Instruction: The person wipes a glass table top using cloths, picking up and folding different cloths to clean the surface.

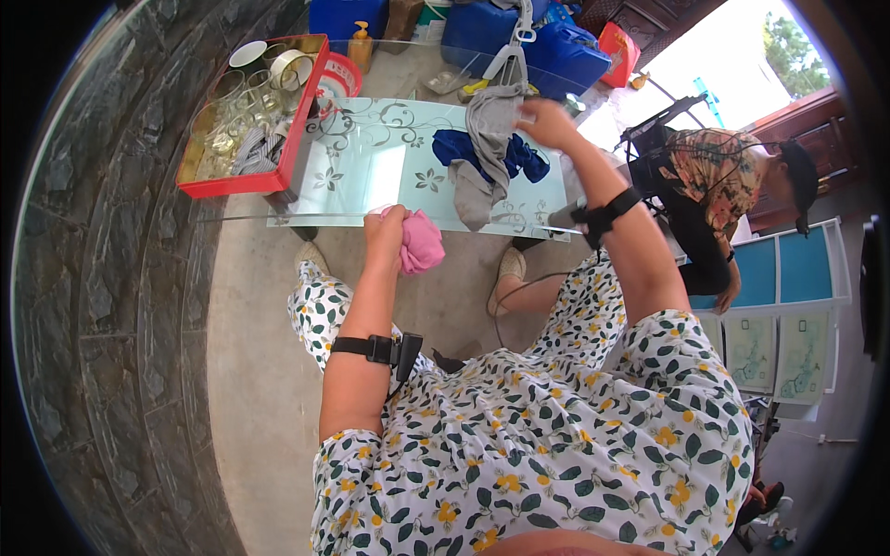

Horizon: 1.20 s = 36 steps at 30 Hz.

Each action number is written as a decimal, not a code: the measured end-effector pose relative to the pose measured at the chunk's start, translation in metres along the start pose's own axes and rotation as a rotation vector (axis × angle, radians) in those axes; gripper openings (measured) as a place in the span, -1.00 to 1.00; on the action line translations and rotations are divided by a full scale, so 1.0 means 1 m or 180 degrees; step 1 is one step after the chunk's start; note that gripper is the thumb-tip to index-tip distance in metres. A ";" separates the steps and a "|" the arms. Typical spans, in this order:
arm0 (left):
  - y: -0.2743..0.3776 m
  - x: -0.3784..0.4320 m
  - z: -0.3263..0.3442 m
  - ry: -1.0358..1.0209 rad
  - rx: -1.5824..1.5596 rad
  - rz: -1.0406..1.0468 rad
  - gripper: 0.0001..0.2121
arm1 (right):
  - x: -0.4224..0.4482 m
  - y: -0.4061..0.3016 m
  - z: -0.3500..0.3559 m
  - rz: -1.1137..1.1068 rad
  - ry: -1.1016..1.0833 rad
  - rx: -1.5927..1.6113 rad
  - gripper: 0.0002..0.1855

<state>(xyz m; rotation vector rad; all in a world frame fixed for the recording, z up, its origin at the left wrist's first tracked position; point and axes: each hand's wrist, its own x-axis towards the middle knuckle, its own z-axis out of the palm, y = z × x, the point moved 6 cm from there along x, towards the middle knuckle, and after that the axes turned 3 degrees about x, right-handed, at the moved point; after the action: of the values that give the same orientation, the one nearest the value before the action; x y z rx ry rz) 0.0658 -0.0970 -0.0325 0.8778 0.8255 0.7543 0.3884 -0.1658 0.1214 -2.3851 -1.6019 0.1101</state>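
Note:
A crumpled pink cloth (423, 244) is bunched in my left hand (386, 226), above the near edge of the glass table (348, 156). My right hand (549, 124) is over the table's far right part, fingers curled at the edge of a long grey cloth (490, 132). Whether they pinch it I cannot tell. The grey cloth lies in folds across a dark blue cloth (532, 156) on the glass. Black straps with small devices are on both my forearms.
A red-rimmed box (284, 167) of glasses, cups and a striped cloth sits at the left. Behind the table are a pump bottle (360, 48), blue containers (480, 31) and a grey plastic handle (511, 59). At right sits another person (716, 167). A stone wall (104, 278) runs along the left.

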 end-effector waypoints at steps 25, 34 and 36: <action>0.004 -0.003 -0.005 0.0116 0.0112 0.0041 -0.86 | -0.060 -0.091 -0.166 -0.1019 0.2790 -0.0378 -0.89; 0.002 -0.002 -0.006 0.0052 0.0033 -0.0081 -0.87 | -0.047 -0.120 -0.206 -0.0603 0.2699 -0.0816 -0.88; 0.004 -0.001 -0.002 0.0053 0.0012 -0.0074 -0.87 | -0.053 -0.121 -0.219 -0.0721 0.2821 0.0383 -0.92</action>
<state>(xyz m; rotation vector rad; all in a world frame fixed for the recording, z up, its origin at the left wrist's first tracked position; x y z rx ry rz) 0.0629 -0.0957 -0.0298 0.8650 0.8509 0.7407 0.3048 -0.2103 0.3595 -1.7259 -1.3248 -0.7566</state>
